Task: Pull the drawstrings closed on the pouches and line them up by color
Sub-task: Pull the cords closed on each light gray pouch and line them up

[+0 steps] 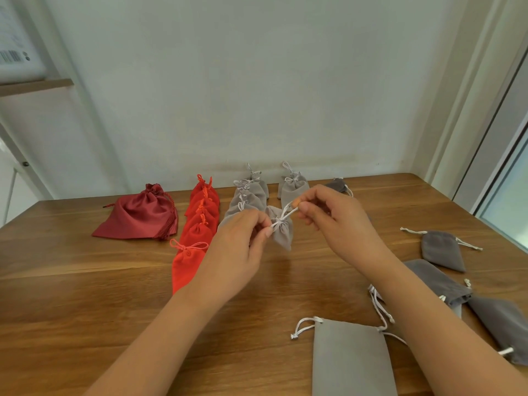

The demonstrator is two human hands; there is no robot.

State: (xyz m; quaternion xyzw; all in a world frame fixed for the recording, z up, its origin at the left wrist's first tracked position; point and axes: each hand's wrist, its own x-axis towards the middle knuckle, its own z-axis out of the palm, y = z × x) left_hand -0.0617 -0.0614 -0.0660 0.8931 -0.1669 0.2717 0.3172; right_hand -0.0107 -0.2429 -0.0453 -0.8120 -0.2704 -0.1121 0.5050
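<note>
Wooden table; small grey pouch cinched, cords in left grip and right grip.

Held above table centre: one pouch; closed pouches in rows from ten to twelve o'clock, open pouches scattered at three to five.

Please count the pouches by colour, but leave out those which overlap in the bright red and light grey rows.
Dark red pouches: 1
Dark grey pouches: 4
Light grey pouches: 2, one held and one at the front
Total: 7. One more may be hidden behind the right arm.
</note>
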